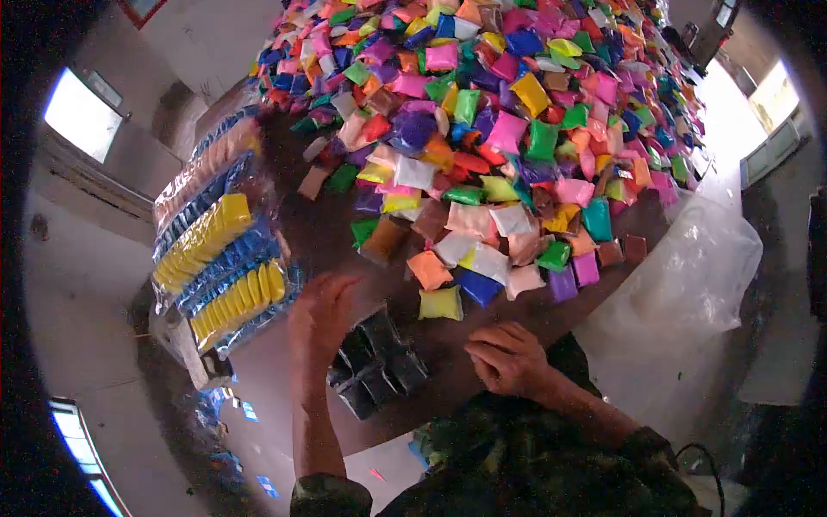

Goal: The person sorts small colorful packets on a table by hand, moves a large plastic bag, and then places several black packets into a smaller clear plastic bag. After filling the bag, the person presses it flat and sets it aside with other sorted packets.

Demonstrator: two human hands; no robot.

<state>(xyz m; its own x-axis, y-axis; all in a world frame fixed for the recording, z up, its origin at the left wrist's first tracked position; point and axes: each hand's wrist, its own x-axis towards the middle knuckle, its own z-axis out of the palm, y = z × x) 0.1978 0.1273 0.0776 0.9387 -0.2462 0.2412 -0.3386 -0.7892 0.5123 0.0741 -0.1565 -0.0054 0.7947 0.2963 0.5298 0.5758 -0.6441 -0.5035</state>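
Observation:
My left hand [320,317] is over the table beside a cluster of black packets [377,364], its fingers stretched out to the right and nothing visible in them. The black packets lie side by side near the front edge, just right of my left wrist. My right hand [510,358] hovers by the table's edge, to the right of those packets. Its fingers are curled in, and no object shows in them. A pale yellow packet [440,303] and a blue packet [478,287] lie just beyond, between my two hands.
A large heap of small coloured packets [508,138] covers the far part of the brown table [297,185]. At left lie clear bags holding rows of yellow packets [207,241] and blue ones. A clear plastic bag [698,267] hangs off the right edge. Scraps litter the floor.

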